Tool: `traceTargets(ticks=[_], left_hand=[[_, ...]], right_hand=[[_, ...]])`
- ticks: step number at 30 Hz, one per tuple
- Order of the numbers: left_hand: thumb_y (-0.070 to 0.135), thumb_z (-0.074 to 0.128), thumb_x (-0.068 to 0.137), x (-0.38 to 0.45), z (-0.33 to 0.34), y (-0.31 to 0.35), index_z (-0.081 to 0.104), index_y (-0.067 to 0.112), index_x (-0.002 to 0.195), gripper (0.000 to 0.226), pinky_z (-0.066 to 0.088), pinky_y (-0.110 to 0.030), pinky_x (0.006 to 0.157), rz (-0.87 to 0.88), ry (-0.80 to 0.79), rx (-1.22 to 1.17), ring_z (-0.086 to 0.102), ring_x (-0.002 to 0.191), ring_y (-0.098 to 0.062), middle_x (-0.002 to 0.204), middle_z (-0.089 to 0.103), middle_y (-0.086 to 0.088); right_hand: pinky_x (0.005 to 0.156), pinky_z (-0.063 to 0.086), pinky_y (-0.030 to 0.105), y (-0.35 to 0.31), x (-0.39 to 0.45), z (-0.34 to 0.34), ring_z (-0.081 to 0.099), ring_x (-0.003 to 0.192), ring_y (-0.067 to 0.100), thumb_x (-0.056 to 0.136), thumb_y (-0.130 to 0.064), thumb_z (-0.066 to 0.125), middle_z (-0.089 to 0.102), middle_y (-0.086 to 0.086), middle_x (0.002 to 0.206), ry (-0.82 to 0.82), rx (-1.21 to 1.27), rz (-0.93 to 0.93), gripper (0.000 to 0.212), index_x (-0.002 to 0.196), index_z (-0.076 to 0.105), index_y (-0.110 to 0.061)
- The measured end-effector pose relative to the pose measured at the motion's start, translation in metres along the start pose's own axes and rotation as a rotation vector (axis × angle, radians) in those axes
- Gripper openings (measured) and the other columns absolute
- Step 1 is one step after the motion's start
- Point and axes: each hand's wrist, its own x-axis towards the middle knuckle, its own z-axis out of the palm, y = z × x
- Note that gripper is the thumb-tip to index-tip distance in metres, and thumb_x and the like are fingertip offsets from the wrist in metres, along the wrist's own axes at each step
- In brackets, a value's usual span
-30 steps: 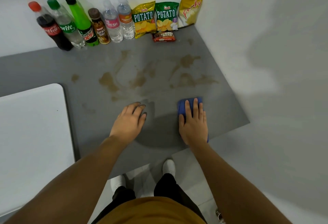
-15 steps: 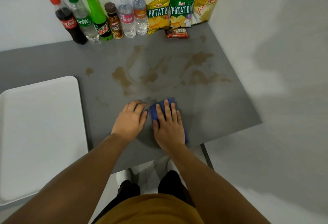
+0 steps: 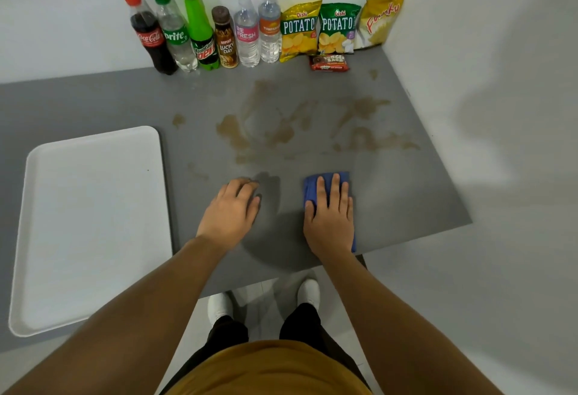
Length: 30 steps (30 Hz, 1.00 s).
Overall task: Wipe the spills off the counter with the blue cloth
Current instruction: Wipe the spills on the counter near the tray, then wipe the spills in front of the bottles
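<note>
Brown spills (image 3: 281, 127) are smeared across the middle of the grey counter (image 3: 406, 194), with a small separate blot (image 3: 178, 119) further left. The blue cloth (image 3: 312, 183) lies flat near the counter's front edge, below the spills. My right hand (image 3: 330, 216) presses flat on top of the cloth, fingers spread forward, covering most of it. My left hand (image 3: 231, 210) rests on the bare counter to the left of the cloth, fingers curled down, holding nothing.
A white tray (image 3: 90, 222) lies on the counter's left part. Several drink bottles (image 3: 200, 29) and snack bags (image 3: 337, 29) line the back wall, with a small red packet (image 3: 329, 62) in front. The counter's right edge (image 3: 438, 144) and front edge drop to the floor.
My right hand slid the cloth left until it was beside my left hand, then back to the right. My left hand stayed in place. The view shifted, showing more of the tray.
</note>
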Motion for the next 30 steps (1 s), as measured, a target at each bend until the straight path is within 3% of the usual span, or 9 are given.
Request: traceTargets(ticks=[5,10,17,20,22,24,27,30], left_hand=[[0.029,0.052,0.102,-0.007,-0.004,-0.005,0.059,0.009,0.134,0.039,0.049,-0.046,0.103,-0.028,0.014,-0.014,0.054,0.123,-0.034,0.134,0.056,-0.014],[0.035,0.046,0.104,-0.012,-0.013,-0.011,0.055,0.014,0.138,0.041,0.049,-0.042,0.103,-0.063,0.006,-0.015,0.051,0.126,-0.028,0.138,0.054,-0.009],[0.035,0.045,0.104,-0.022,-0.016,-0.025,0.055,0.017,0.136,0.038,0.048,-0.039,0.101,-0.132,0.012,-0.016,0.052,0.124,-0.027,0.136,0.054,-0.007],[0.031,0.045,0.104,-0.023,-0.007,-0.018,0.055,0.016,0.136,0.037,0.046,-0.037,0.104,-0.172,0.034,-0.081,0.052,0.123,-0.027,0.136,0.054,-0.007],[0.026,0.048,0.103,-0.023,0.002,-0.004,0.057,0.011,0.134,0.036,0.044,-0.038,0.105,-0.185,0.062,-0.155,0.053,0.12,-0.029,0.134,0.055,-0.01],[0.023,0.05,0.102,-0.023,0.015,0.015,0.057,0.008,0.135,0.037,0.042,-0.037,0.107,-0.158,0.059,-0.174,0.052,0.123,-0.031,0.137,0.054,-0.013],[0.028,0.048,0.103,-0.021,0.041,0.046,0.043,0.007,0.148,0.051,0.029,-0.037,0.118,-0.183,-0.014,-0.172,0.033,0.143,-0.034,0.156,0.035,-0.016],[0.046,0.035,0.105,-0.024,0.068,0.065,0.01,0.011,0.16,0.071,0.006,-0.042,0.126,-0.277,-0.07,-0.049,-0.002,0.155,-0.032,0.168,-0.003,-0.014]], right_hand=[[0.122,-0.014,0.041,-0.029,-0.036,0.01,-0.026,0.151,0.024,0.105,-0.05,0.015,-0.023,0.006,0.166,-0.069,0.017,-0.018,0.067,0.16,-0.013,-0.024],[0.123,-0.012,0.043,-0.075,-0.048,0.02,-0.028,0.151,0.025,0.106,-0.046,0.018,-0.027,0.006,0.165,-0.109,0.048,-0.112,0.067,0.16,-0.013,-0.023],[0.125,-0.002,0.043,-0.106,-0.029,0.009,-0.011,0.155,0.028,0.109,-0.039,0.027,-0.011,0.01,0.169,-0.201,0.121,-0.277,0.06,0.162,0.009,-0.019],[0.124,0.012,0.041,-0.096,-0.019,-0.008,0.014,0.154,0.026,0.108,-0.035,0.032,0.018,0.01,0.167,-0.168,0.219,-0.302,0.052,0.157,0.034,-0.016],[0.116,0.03,0.041,-0.083,-0.013,-0.02,0.038,0.141,0.026,0.107,-0.034,0.036,0.042,0.007,0.156,-0.073,0.217,-0.275,0.045,0.145,0.052,-0.017],[0.103,0.042,0.042,-0.067,-0.004,-0.032,0.051,0.126,0.029,0.106,-0.034,0.038,0.056,0.007,0.14,0.012,0.175,-0.228,0.039,0.133,0.06,-0.015],[0.09,0.045,0.044,-0.043,0.01,-0.042,0.054,0.113,0.033,0.107,-0.032,0.039,0.061,0.012,0.125,0.032,0.121,-0.152,0.036,0.122,0.063,-0.01],[0.09,0.045,0.044,-0.029,0.021,-0.045,0.053,0.111,0.032,0.108,-0.033,0.036,0.06,0.013,0.122,0.005,0.077,-0.125,0.038,0.119,0.064,-0.009]])
